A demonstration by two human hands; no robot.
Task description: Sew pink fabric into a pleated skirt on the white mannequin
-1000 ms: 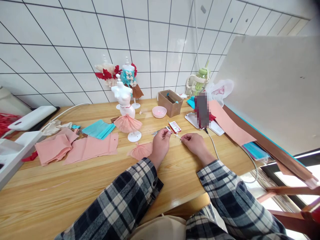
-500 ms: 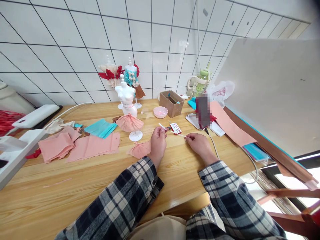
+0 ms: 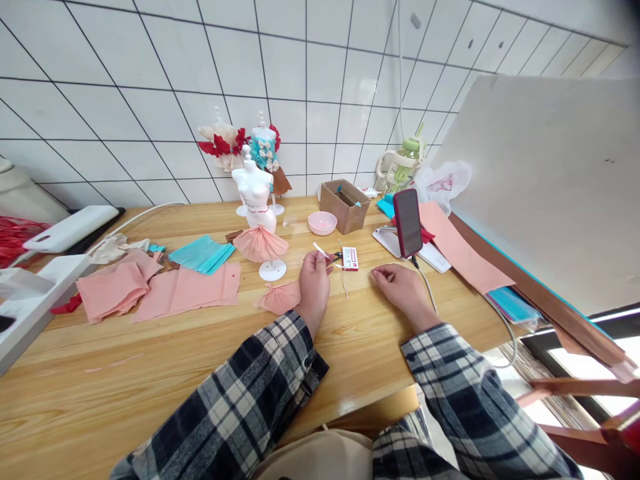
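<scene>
My left hand (image 3: 315, 283) pinches a narrow white strip (image 3: 320, 249) between thumb and fingers. A thin pale thread-like length (image 3: 345, 285) shows just right of it over the table. Beside the left fingertips are a small dark object (image 3: 337, 256), whose kind I cannot make out, and a little red-and-white box (image 3: 350, 259). My right hand (image 3: 400, 290) rests on the table to the right, fingers curled and pressed together; what they hold, if anything, is hidden. A gathered pink paper piece (image 3: 279, 297) lies against my left wrist. Behind it stands a white mannequin (image 3: 254, 190) with a pink pleated skirt (image 3: 261, 245).
Pink crepe sheets (image 3: 187, 291) and folded blue paper (image 3: 203, 254) lie left. A pink bowl (image 3: 323, 223), cardboard box (image 3: 344, 205) and phone (image 3: 408, 223) with its cable stand behind my hands. Two dressed mannequins are by the wall. A large white board (image 3: 540, 187) leans right.
The white strip was stretched between both hands; now only my left hand visibly holds it. My right hand has stayed nearly in place, and the thin length now shows between the hands.
</scene>
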